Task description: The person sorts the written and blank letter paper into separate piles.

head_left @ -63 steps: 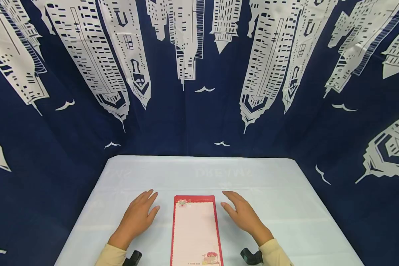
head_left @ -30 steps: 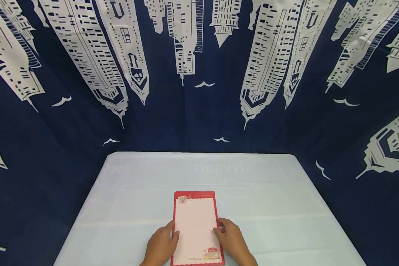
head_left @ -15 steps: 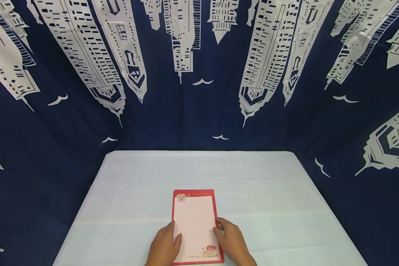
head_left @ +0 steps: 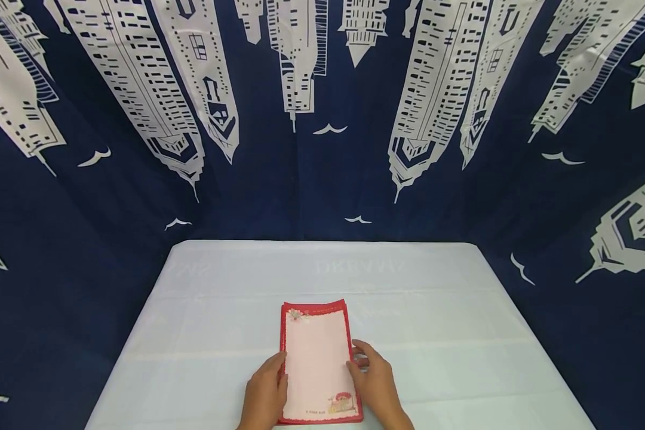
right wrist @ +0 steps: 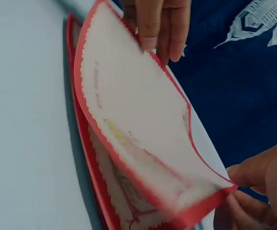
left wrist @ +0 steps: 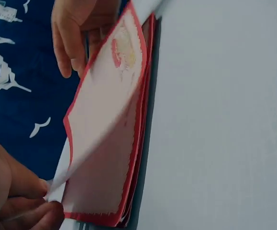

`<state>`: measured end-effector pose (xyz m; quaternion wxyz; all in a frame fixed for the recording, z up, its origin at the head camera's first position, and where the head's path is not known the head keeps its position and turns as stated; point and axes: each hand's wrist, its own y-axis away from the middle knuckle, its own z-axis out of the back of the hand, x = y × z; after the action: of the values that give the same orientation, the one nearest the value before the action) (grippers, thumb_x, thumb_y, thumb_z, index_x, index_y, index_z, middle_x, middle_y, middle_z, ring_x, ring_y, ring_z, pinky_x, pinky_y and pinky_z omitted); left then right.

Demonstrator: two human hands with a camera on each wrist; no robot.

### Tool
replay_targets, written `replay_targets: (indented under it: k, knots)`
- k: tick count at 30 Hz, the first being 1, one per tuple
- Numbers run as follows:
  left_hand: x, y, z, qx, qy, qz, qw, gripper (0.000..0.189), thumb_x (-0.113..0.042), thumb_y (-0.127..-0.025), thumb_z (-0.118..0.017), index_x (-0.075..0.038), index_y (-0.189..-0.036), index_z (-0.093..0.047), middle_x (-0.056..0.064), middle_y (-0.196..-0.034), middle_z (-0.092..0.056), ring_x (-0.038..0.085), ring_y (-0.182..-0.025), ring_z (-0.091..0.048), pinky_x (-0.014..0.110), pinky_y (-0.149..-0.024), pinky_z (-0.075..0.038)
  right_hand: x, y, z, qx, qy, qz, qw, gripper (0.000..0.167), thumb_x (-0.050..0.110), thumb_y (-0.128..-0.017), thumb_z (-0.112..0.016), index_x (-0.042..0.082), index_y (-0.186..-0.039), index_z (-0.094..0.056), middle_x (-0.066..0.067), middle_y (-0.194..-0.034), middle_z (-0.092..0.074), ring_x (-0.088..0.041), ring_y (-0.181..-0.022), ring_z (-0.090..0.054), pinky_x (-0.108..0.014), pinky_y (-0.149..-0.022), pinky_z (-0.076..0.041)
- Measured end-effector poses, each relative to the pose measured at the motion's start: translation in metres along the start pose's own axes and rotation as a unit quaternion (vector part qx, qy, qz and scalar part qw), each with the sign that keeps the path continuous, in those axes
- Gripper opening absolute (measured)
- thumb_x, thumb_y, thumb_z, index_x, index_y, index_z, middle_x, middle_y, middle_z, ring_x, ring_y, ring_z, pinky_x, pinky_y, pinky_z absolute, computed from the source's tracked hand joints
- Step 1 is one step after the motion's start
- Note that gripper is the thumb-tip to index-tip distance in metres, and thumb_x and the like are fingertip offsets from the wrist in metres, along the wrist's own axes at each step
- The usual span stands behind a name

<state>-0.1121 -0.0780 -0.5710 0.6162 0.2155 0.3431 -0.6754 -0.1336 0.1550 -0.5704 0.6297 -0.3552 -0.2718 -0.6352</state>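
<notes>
a red-bordered sheet (head_left: 317, 361) is over the white table (head_left: 435, 346) at its near middle, long axis running near to far, flower print (head_left: 295, 315) at the far left. left hand (head_left: 265, 391) and right hand (head_left: 376, 385) pinch its long sides. it bows above other red-edged sheets (right wrist: 89, 165), mostly covered; some fingers are hidden, the small print unreadable.

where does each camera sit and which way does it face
Head: on the head, facing forward-down over the white table; left hand, right hand show.
Left wrist: on that wrist, facing the red-bordered sheet; both hands.
Right wrist: likewise, facing that sheet; both hands.
Shared by wrist views: bent sheet, navy cloth.
</notes>
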Motion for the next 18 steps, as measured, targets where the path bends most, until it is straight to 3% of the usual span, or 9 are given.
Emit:
replay_targets:
  k: [4, 9, 12, 18]
  knots:
    - [0.007, -0.002, 0.004, -0.032, 0.087, 0.059, 0.9939, 0.043, 0.015, -0.083, -0.068, 0.003, -0.124, -0.068, 0.012, -0.112, -0.071, 0.014, -0.080, -0.068, 0.024, -0.063, -0.054, 0.001, -0.005, -0.002, 0.002, -0.120, -0.034, 0.9922, 0.052, -0.001, -0.085, -0.076, -0.002, -0.134, -0.058, -0.009, -0.104, -0.070, -0.014, -0.083, -0.070, -0.024, -0.069, -0.056]
    - [0.017, -0.004, 0.017, -0.063, 0.132, 0.112, 0.9828, 0.045, 0.014, -0.082, -0.067, 0.006, -0.127, -0.066, 0.012, -0.113, -0.071, 0.018, -0.084, -0.071, 0.023, -0.064, -0.054, 0.016, -0.016, -0.007, 0.044, -0.208, -0.061, 0.9754, 0.053, 0.002, -0.087, -0.073, -0.009, -0.135, -0.054, -0.008, -0.093, -0.068, -0.011, -0.071, -0.063, -0.026, -0.057, -0.054]
    - [0.026, -0.007, 0.030, -0.078, 0.136, 0.137, 0.9782, 0.043, 0.011, -0.083, -0.067, 0.008, -0.126, -0.065, 0.013, -0.109, -0.071, 0.021, -0.086, -0.071, 0.024, -0.065, -0.054, 0.028, -0.024, -0.014, 0.072, -0.221, -0.054, 0.9710, 0.045, 0.003, -0.089, -0.072, -0.010, -0.130, -0.059, -0.007, -0.088, -0.067, -0.012, -0.066, -0.061, -0.031, -0.055, -0.056]
    - [0.049, -0.012, 0.066, -0.096, 0.112, 0.169, 0.9744, 0.035, 0.007, -0.086, -0.067, 0.010, -0.120, -0.068, 0.015, -0.101, -0.072, 0.022, -0.087, -0.070, 0.021, -0.066, -0.052, 0.053, -0.040, -0.044, 0.119, -0.200, -0.020, 0.9724, 0.028, 0.006, -0.090, -0.071, -0.006, -0.115, -0.067, -0.002, -0.081, -0.065, -0.012, -0.061, -0.061, -0.032, -0.057, -0.058]
